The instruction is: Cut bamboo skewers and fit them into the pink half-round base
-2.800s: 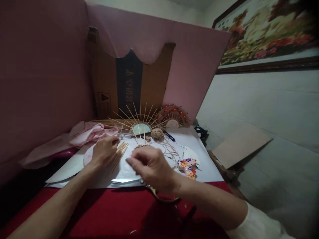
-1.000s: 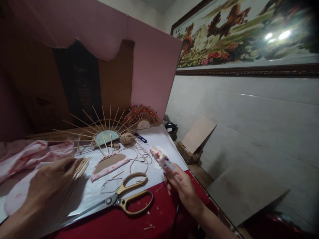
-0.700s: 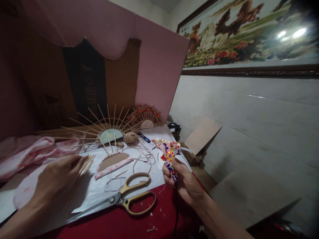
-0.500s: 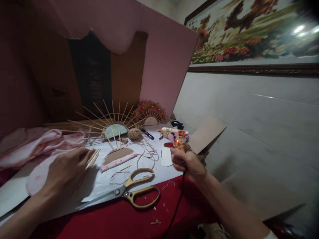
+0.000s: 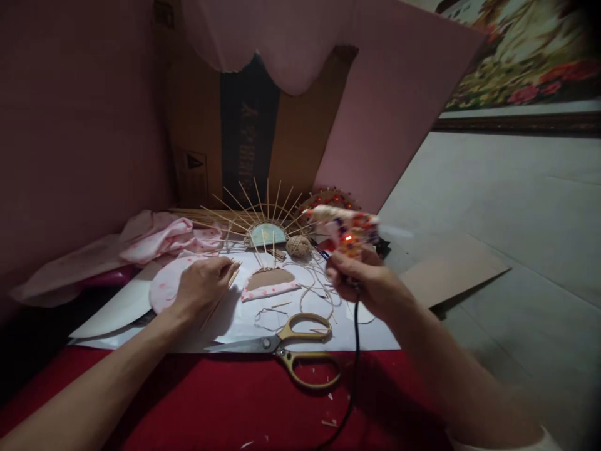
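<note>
My right hand (image 5: 364, 279) is wrapped round the grip of a colourful glue gun (image 5: 350, 222), its nozzle pointing left and a small red light glowing. A black cord (image 5: 355, 363) runs down from it. On the left, my left hand (image 5: 204, 285) is closed on several thin wooden sticks (image 5: 218, 304) above the white sheet. Between the hands lies a half-round cardboard piece (image 5: 270, 277) with a pink spotted fabric edge and a few sticks standing from its top. Large scissors (image 5: 282, 344) with gold handles lie open in front of it.
Behind stand a stick fan with a green half-round base (image 5: 267, 234) and a ball of twine (image 5: 298, 246). Pink fabric (image 5: 164, 235) and a round fabric-covered piece (image 5: 164, 285) lie at left. A cardboard sheet (image 5: 455, 269) leans at right. A big box (image 5: 197, 113) rises behind.
The view has turned left, so things sit further right. My right hand has lifted the glue gun relative to the table, blurring it. My left hand still holds the sticks.
</note>
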`<action>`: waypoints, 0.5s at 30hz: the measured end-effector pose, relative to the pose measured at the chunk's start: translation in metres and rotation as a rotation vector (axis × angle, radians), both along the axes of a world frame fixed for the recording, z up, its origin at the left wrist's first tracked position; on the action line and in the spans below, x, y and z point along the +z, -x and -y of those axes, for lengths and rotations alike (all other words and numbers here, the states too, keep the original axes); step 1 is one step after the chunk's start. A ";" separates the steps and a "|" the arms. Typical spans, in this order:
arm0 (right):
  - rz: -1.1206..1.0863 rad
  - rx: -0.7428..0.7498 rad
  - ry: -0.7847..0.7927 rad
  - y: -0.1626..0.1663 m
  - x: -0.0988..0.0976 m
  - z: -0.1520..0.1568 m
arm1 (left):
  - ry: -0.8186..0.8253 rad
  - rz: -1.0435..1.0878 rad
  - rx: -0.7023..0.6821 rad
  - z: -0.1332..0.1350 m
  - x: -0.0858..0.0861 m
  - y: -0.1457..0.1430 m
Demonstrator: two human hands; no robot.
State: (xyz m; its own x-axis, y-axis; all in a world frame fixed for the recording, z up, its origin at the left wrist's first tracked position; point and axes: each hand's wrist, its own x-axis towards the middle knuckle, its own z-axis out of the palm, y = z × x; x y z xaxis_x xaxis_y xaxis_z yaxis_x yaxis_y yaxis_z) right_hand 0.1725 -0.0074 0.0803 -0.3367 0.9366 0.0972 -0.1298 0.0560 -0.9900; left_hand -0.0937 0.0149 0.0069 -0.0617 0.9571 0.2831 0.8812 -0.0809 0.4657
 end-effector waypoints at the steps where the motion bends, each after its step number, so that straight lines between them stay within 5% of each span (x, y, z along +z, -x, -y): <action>1: 0.051 0.064 0.001 0.007 -0.007 -0.004 | -0.010 -0.034 -0.003 -0.001 -0.002 0.000; 5: 0.256 0.187 0.011 0.019 -0.036 -0.020 | -0.070 -0.155 -0.083 -0.001 -0.011 -0.003; 15: 0.527 0.035 -0.074 0.002 -0.082 -0.053 | -0.173 -0.137 -0.352 -0.001 -0.026 -0.015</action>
State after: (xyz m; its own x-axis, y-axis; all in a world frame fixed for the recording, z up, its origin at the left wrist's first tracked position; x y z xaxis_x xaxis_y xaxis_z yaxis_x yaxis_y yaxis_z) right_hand 0.1709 0.0461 -0.0015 -0.3884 0.9211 -0.0280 0.3807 0.1327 -0.9151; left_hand -0.0789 0.0155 -0.0193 0.3106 0.8506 0.4243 0.8386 -0.4554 0.2989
